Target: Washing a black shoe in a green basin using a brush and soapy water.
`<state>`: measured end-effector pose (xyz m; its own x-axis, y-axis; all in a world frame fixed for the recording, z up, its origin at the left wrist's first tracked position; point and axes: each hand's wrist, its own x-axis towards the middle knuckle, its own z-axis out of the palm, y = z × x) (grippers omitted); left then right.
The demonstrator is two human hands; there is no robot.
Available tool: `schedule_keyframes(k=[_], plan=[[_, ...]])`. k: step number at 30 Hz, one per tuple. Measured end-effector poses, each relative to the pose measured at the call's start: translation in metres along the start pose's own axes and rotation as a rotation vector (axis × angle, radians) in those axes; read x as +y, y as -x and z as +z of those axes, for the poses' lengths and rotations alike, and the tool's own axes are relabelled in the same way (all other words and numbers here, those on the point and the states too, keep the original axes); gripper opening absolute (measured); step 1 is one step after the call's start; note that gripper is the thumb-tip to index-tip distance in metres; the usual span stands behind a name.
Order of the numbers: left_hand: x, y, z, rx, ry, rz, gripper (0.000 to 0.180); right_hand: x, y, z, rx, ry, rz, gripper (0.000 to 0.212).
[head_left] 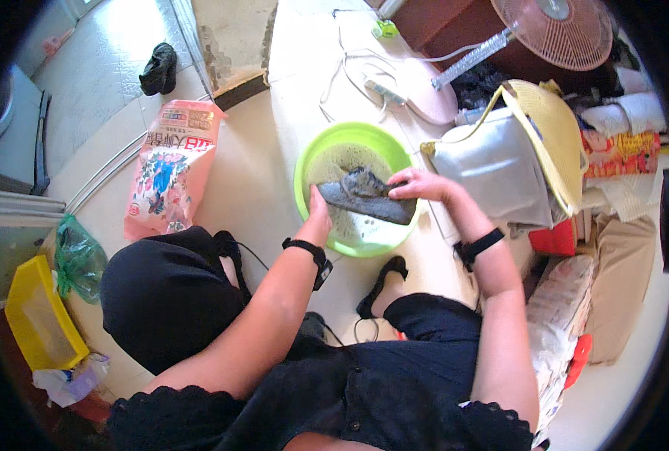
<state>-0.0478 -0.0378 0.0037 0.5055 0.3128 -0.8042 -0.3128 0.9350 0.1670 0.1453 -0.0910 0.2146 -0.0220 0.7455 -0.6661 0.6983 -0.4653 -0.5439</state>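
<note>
A dark grey shoe (pixel 362 197) is held on its side over a lime-green basin (pixel 301 180) of foamy, cloudy water. My left hand (pixel 318 214) grips one end of the shoe from the left, its fingers mostly hidden. At the other end, my right hand (pixel 418 185) is closed on the shoe's upper edge, with the fingertips bent over it. Whether a small tool is also in that hand I cannot make out. Suds (pixel 349 231) float in the water below the shoe.
Left of the basin lies a pink printed bag (pixel 170 169), with another dark shoe (pixel 158 69) farther off. A pink fan (pixel 552 34) and its cable stand at the far right. Beside my right arm are a grey-and-yellow basket (pixel 492 165) and bundles. A yellow crate (pixel 45 316) sits at the left.
</note>
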Motion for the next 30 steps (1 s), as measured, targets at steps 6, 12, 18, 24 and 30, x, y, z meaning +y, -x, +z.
schedule_keyframes(k=[6, 12, 18, 24, 30], plan=[[0.019, 0.004, -0.009, -0.097, 0.069, 0.046, 0.062, -0.008, -0.034, 0.030, 0.055, -0.146, -0.023, 0.041], [0.001, -0.002, 0.006, -0.122, -0.056, 0.070, 0.063, 0.006, -0.032, 0.078, 0.451, 0.174, -0.261, 0.024], [-0.003, -0.051, -0.027, 0.047, -0.160, 0.191, 0.068, -0.011, -0.050, 0.144, 0.485, 0.427, -0.433, 0.008], [-0.002, -0.031, -0.012, -0.001, -0.262, 0.147, 0.064, 0.022, -0.065, 0.170, 0.441, 0.588, -0.387, 0.007], [0.007, -0.009, -0.011, -0.184, -0.319, 0.119, 0.036, 0.028, -0.069, 0.176, 0.448, 0.504, -0.371, 0.013]])
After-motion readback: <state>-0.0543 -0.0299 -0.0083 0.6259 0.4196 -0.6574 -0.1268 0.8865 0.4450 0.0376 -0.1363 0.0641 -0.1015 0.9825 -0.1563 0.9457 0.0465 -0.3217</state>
